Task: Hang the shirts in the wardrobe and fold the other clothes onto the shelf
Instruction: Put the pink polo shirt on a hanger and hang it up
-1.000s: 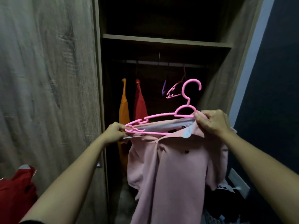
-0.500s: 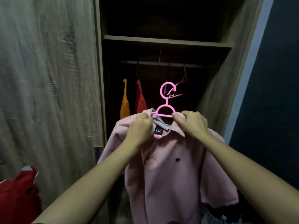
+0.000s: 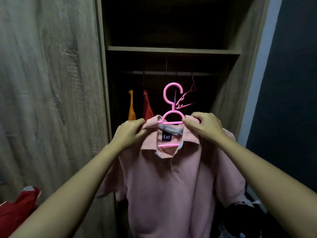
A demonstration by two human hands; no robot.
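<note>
A pink polo shirt (image 3: 164, 182) on a pink hanger (image 3: 172, 115) is being held up before the open wardrobe (image 3: 228, 100), below its rail (image 3: 154, 72), its collar being pinched by the curled left hand (image 3: 127, 133) and the curled right hand (image 3: 203, 126).

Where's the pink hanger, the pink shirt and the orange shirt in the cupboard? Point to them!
pink hanger (image 3: 172, 112): head view, top of the arch under its hook.
pink shirt (image 3: 171, 186): head view, middle of the chest.
orange shirt (image 3: 131, 107): head view, its narrow hanging side.
</note>
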